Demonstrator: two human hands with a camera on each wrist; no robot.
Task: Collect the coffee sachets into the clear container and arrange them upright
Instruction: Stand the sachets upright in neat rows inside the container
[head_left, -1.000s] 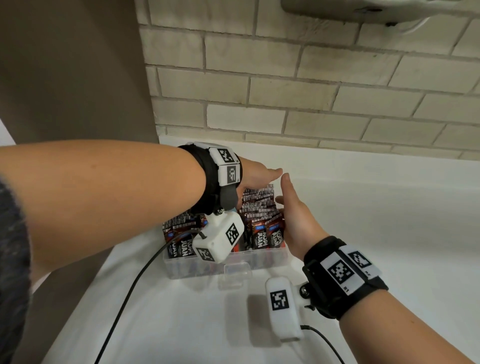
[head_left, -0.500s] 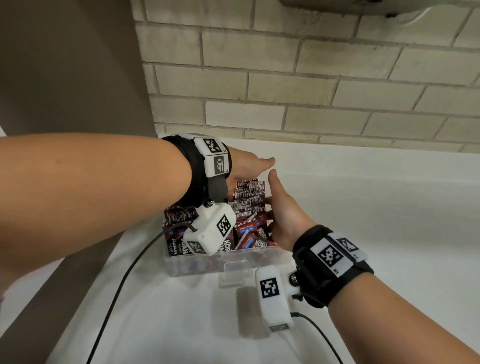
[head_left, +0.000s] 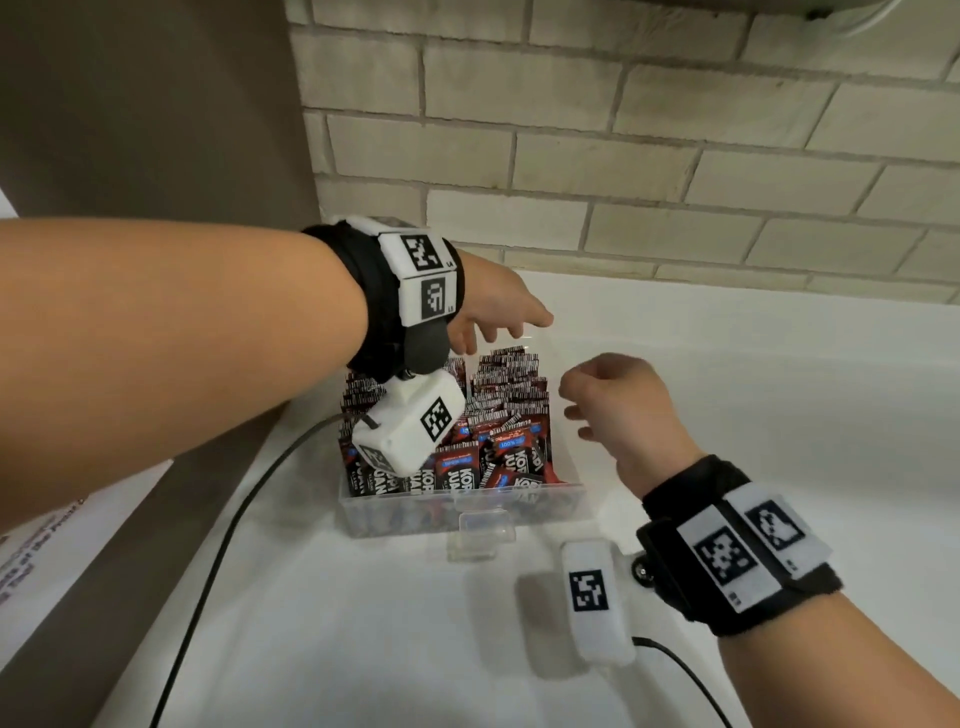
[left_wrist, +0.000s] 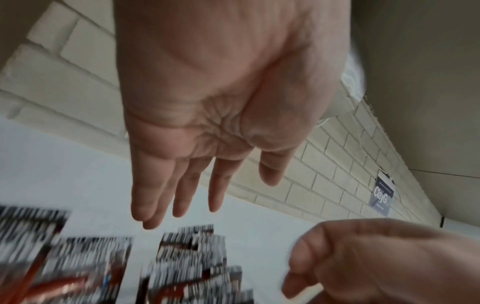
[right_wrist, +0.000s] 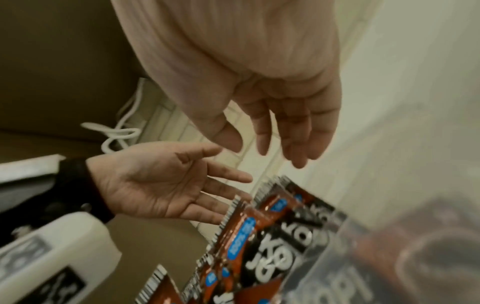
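A clear container (head_left: 519, 506) stands on the white counter, full of red-and-black coffee sachets (head_left: 506, 415) standing mostly upright in rows. My left hand (head_left: 498, 312) hovers above the container's far left side with fingers straight and nothing in it; the left wrist view shows its bare palm (left_wrist: 207, 133) over the sachets (left_wrist: 187, 263). My right hand (head_left: 613, 410) hangs just right of the container with fingers loosely curled and nothing in it. In the right wrist view its relaxed fingers (right_wrist: 293, 133) sit above the sachets (right_wrist: 259, 232).
A pale brick wall (head_left: 623, 156) rises behind the counter. A brown panel (head_left: 156, 104) stands at the left. Black cables (head_left: 208, 571) trail from the wrist cameras across the white counter (head_left: 779, 415). A clear latch tab (head_left: 480, 530) sticks out at the container's front.
Both hands have lifted off the sachets. My right hand pulled back to the right of the container and its fingers relaxed. My left hand rose slightly.
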